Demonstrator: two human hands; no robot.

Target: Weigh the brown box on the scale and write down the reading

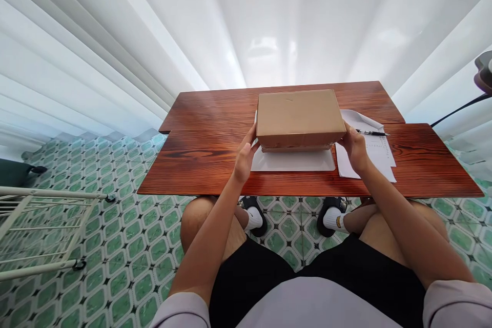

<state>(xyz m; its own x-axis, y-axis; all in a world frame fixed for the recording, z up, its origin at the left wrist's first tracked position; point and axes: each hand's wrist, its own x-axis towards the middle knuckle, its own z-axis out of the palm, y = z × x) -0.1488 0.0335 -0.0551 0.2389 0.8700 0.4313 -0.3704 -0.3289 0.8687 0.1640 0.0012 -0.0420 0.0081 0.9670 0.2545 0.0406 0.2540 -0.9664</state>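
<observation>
A closed brown cardboard box (300, 118) stands in the middle of a red-brown wooden table (207, 159), on top of a white sheet (292, 161). My left hand (244, 156) presses against the box's left side and my right hand (354, 148) against its right side, so both hands grip it between them. Papers (374, 151) lie just right of the box, partly under my right hand, with a black pen (372, 133) on them.
White curtains hang behind the table. A white metal rack (42, 230) lies on the green patterned tile floor at the left. A dark lamp or stand arm (476, 95) reaches in at the right edge. My knees and feet show under the table.
</observation>
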